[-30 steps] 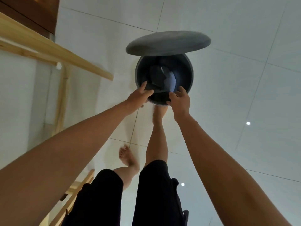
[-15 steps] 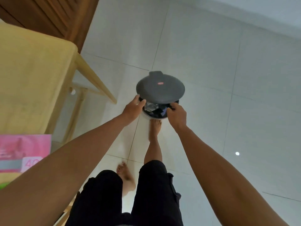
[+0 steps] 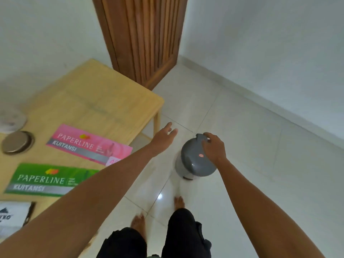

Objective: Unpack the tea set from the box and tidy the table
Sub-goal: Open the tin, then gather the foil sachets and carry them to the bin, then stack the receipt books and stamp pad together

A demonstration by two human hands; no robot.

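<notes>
A small grey pedal bin [image 3: 193,164] stands on the white tiled floor with its domed lid down. My right hand [image 3: 214,148] hovers over the far edge of the lid, fingers loosely bent at the hinge tab, holding nothing. My left hand [image 3: 163,138] is spread open and empty in the air between the bin and the corner of the wooden table [image 3: 104,101]. No tea set piece or box can be made out clearly; a blurred white round object [image 3: 11,118] lies at the table's left edge.
On the table lie a pink Paperline pad [image 3: 87,144], a green Paperline pad [image 3: 46,179], a round metal lid [image 3: 17,142] and a white printed package [image 3: 13,216]. A slatted wooden door [image 3: 143,38] stands behind the table. My bare feet are on the floor before the bin.
The bin lid, raised a second ago, has dropped shut. Both hands have left the bin's rim and risen. The view has lifted, showing the tabletop.
</notes>
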